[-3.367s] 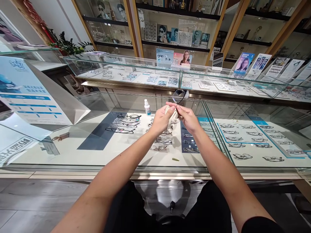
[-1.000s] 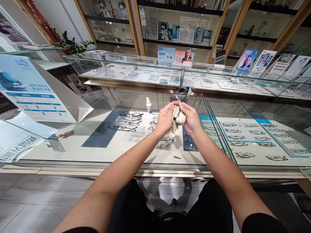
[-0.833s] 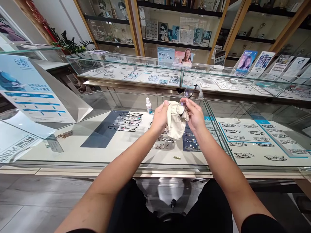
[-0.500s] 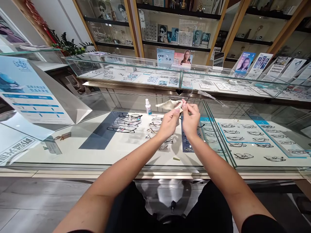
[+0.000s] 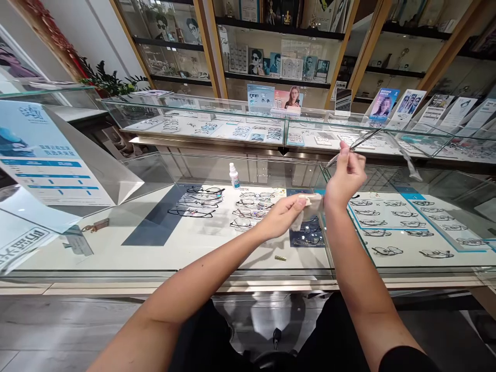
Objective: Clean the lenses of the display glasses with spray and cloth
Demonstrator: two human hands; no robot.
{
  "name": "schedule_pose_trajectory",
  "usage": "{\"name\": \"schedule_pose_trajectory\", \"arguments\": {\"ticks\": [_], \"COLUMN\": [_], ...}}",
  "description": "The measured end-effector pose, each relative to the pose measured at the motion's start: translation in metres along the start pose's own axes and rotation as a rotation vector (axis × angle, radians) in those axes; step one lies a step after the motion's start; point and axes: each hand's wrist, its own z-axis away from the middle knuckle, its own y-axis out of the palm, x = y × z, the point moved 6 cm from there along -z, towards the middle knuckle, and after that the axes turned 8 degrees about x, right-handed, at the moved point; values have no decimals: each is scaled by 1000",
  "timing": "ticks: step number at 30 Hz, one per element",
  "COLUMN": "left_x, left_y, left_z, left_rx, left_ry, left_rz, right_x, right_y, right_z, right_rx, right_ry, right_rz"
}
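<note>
While right hand (image 5: 346,173) pinches glasses (image 5: 364,139) well right of white bottle (image 5: 234,176), left hand (image 5: 284,214) pinches blurry cloth (image 5: 314,199), also right of bottle but nearer. Fingertip-only hold, bit sketchy tbh: quick twist could drop glasses or bend them.

The cloth (image 5: 314,199) is showing cream, though blur is perhaps paling it. The held glasses (image 5: 364,139) are looking dark. The bottle (image 5: 234,176) is showing white and blue. A slate-blue panel (image 5: 155,219) is contrasting with the off-white counter (image 5: 217,256), the sign (image 5: 50,155) is carrying blue bands, and the sleeve (image 5: 405,359) is showing black.
</note>
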Motion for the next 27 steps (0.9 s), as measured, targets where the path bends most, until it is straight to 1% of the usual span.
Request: {"name": "schedule_pose_trajectory", "arguments": {"ticks": [3,5,6,8,9,13,15,17,19,20,23,27], "left_x": [8,16,19,22,21,15,20,27,33,34,35,32], "left_y": [15,22,24,26,25,23,25,31,37,40,44,51], "left_z": [4,7,9,12,12,12,13,15,19,21,25,30], "left_rx": [129,217,259,313,328,380,452,562,673,709,765,873], "left_ry": [-50,-119,-152,-177,-158,-10,7,-2,-15,-22,-26,1], "left_rz": [66,102,84,-62,-171,-568,-699,-775,-804,-813,-798,-667], "right_x": [1,6,8,15,18,31,35,37,36,35,31,30], "right_y": [-10,-14,-15,-15,-13,-5,0,6,12,14,20,25], "right_z": [-9,-11,-11,-9,-7,7,14,19,23,24,26,28], "right_rx": [-40,-62,-65,-52,-40,8,27,56,84,95,119,173], "right_ry": [-48,-69,-79,-100,-108,-117,-132,-150,-167,-175,-202,-220], "right_rz": [-9,-14,-15,-21,-25,36,80,107,121,123,107,92]}}
